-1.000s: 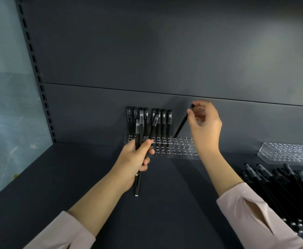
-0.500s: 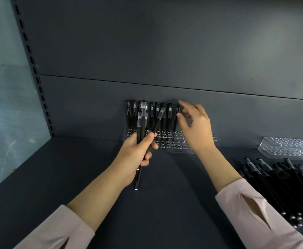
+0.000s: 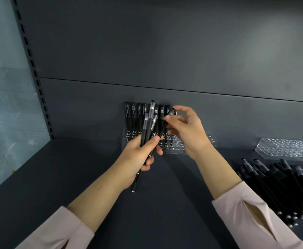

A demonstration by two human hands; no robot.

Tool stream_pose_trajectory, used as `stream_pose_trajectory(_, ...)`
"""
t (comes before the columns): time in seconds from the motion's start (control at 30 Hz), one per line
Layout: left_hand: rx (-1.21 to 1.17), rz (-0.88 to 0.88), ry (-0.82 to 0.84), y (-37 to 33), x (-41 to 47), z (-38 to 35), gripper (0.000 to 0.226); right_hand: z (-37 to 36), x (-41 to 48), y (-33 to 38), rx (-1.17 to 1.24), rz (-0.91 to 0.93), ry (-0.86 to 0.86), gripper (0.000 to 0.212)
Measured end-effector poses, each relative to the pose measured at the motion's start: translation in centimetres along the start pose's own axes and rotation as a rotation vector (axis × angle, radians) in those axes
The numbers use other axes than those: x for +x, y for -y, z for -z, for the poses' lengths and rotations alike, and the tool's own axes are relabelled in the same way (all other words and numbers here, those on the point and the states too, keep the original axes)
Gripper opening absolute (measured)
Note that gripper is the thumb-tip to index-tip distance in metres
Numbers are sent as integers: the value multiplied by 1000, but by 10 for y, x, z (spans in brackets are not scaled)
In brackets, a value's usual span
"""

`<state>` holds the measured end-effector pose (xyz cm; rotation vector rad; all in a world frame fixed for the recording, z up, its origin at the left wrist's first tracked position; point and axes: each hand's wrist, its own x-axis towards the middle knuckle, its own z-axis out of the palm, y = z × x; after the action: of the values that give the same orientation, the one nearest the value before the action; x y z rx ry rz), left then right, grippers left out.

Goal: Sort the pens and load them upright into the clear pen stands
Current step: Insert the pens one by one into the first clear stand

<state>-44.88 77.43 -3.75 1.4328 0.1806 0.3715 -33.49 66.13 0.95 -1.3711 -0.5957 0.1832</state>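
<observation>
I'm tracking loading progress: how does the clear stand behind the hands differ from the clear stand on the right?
The middle stand holds a row of upright pens along its back; the right stand shows none. The left hand, gripping a pen bundle, and the right hand, pinching a single pen, partly hide the middle stand; the right stand is uncovered. Both are clear, hole-studded and sit on the dark shelf.

Shop display, slotted metal shelving [image 3: 31,63], pen stand [image 3: 208,141], pen stock [image 3: 281,186]
</observation>
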Motion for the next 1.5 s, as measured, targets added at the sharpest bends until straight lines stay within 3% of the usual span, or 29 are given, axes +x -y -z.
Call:
stream_pose_trajectory(0.07,1,6,4,1,0,0,26,4,3,2,77,19,-100,34)
stream_pose_trajectory(0.17,-61,15,6,2,1,-1,23,18,9,7,138,155,-380,32)
stream_pose_trajectory(0.23,-112,18,-7,4,2,-2,19,29,8,5,13,279,-533,32)
stream_pose_trajectory(0.3,-131,15,-24,5,3,-2,15,35,4,1,-167,392,-579,33)
stream_pose_trajectory(0.5,-93,-55,-37,3,1,-1,20,35,5,-9,-350,492,-490,36)
stream_pose_trajectory(0.67,-45,17,-10,-1,-5,-2,19,33,11,-12,-480,509,-387,34)
stream_pose_trajectory(0.97,-54,-22,-45,-1,-1,-7,19,34,20,-26,-896,524,-206,35)
stream_pose_trajectory(1.27,-68,-5,-19,1,0,-5,22,26,9,-14,-737,511,-221,38)
stream_pose_trajectory(1.5,-64,-49,-40,3,1,-6,25,-1,-9,8,-300,153,137,9)
